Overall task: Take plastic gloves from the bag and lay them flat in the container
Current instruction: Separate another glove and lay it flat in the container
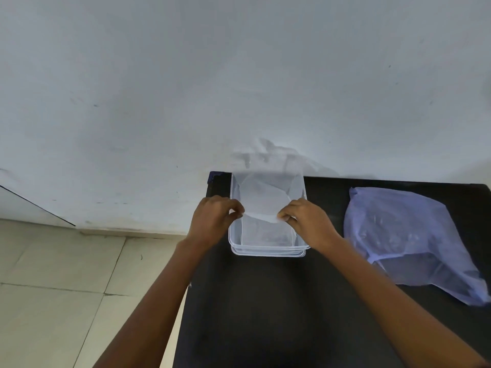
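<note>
A clear rectangular plastic container [268, 251] stands on the black table near its far left corner. A thin see-through plastic glove [261, 193] is stretched over the container, its far end lifted against the wall. My left hand [212, 221] pinches the glove's near left corner above the container's left rim. My right hand [305, 221] pinches its near right corner above the right rim. A pale blue plastic bag [406, 240] lies crumpled on the table to the right of the container, apart from both hands.
The black table [279, 314] ends at its left edge close beside my left forearm. Beyond that edge is a tiled floor [66, 274]. A pale wall [239, 88] rises directly behind the container.
</note>
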